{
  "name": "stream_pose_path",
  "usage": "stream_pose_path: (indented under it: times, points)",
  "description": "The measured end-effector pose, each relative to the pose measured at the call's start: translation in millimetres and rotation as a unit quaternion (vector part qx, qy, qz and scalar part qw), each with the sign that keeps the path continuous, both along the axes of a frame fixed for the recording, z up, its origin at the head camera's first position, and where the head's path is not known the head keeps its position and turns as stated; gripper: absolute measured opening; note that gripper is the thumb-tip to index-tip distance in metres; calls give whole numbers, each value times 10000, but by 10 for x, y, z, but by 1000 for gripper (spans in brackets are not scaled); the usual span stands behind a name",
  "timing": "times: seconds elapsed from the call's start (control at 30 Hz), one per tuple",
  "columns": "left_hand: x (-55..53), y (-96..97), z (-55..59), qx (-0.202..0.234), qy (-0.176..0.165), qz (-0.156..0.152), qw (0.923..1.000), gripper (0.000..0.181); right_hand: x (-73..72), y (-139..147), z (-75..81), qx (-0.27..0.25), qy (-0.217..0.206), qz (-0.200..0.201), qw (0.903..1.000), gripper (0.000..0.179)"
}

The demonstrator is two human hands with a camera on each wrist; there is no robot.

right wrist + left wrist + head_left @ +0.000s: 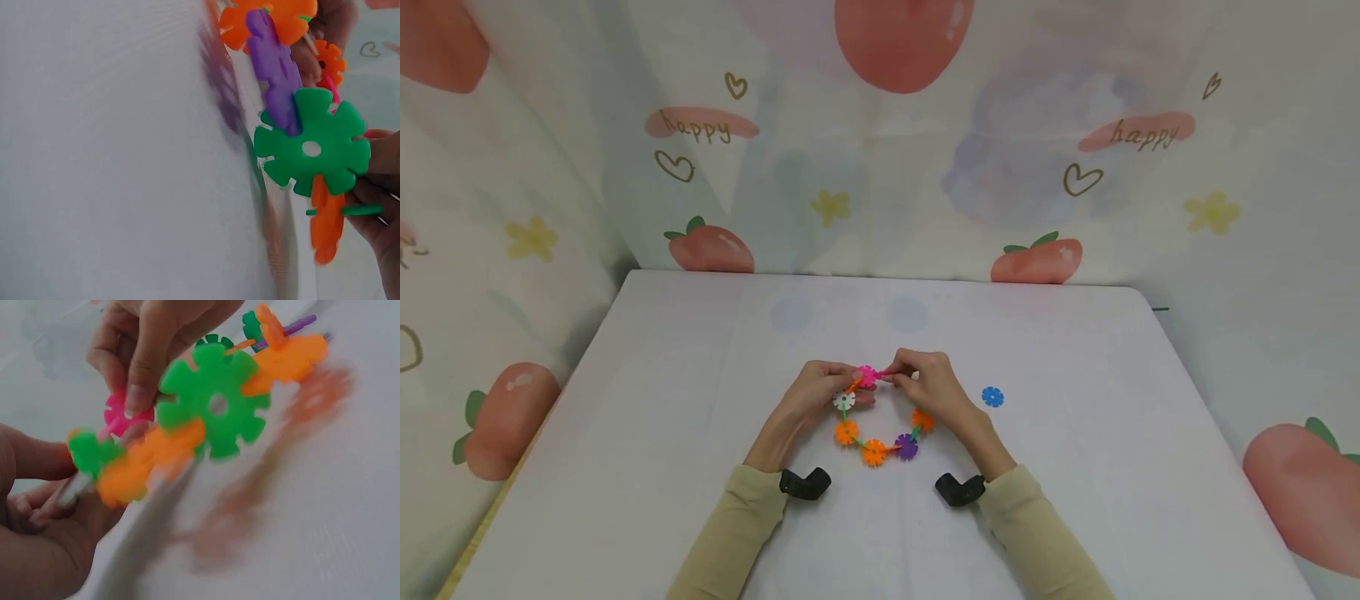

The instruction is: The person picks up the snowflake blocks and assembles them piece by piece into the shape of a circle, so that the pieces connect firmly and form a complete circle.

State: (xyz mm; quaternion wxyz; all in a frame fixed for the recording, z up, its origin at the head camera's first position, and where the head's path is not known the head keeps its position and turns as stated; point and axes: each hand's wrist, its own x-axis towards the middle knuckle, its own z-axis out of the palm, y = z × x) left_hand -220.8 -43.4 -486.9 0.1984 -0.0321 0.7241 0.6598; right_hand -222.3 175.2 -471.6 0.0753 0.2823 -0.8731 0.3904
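A chain of interlocking plastic snowflake discs (874, 455) curves in a loop between both hands. White (844, 402), orange, purple (906, 447) and pink (868, 376) discs show in it, with green discs (187, 387) slotted crosswise between some. My left hand (812, 390) grips the chain's upper-left end, near the white and pink discs. Thumb and fingers of my right hand (934, 385) pinch a pink piece at the top of the loop, right beside the pink disc. In the right wrist view, a green disc (331, 125) and a purple one partly overlap the hands.
A loose blue snowflake disc (992, 397) lies on the white table (1075, 500), right of my right hand. Behind the table hangs a patterned curtain (880, 167). Black wrist mounts (805, 484) sit at both sleeves' cuffs.
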Motion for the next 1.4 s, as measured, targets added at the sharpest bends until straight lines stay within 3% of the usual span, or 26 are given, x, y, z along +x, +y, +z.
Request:
stream_pose_path:
  times: [0.37, 0.5, 0.57, 0.7, 0.83, 1.07, 1.23, 1.4]
  points:
    - [2, 1, 63, -245, 213, -140, 9994, 27, 4, -41, -25, -61, 401, 213, 9989, 15]
    - [3, -64, 74, -391, 272, -194, 9987, 26, -11, -33, 19, 189, 170, 389, 9989, 7]
    - [-7, -85, 73, -370, 303, -163, 9987, 26, -28, 20, 73, 319, -57, 371, 9988, 12]
    - [-35, -71, 51, 257, 146, -41, 9996, 29, -68, 269, 182, 510, -426, -62, 9978, 23]
    - [-45, -42, 23, 884, -80, 277, 9957, 29, -104, 585, 265, 753, -734, -597, 9927, 21]
    - [-51, -58, -18, 1306, 58, 704, 9889, 27, -104, 1038, 413, 1323, -1818, -994, 9693, 24]
    - [-54, -82, -7, 1163, -154, 713, 9905, 35, -71, 1261, 464, 1722, -2617, -955, 9448, 31]
    - [-64, -92, 3, 1134, -440, 594, 9908, 44, -41, 1327, 470, 2031, -3000, -991, 9268, 33]
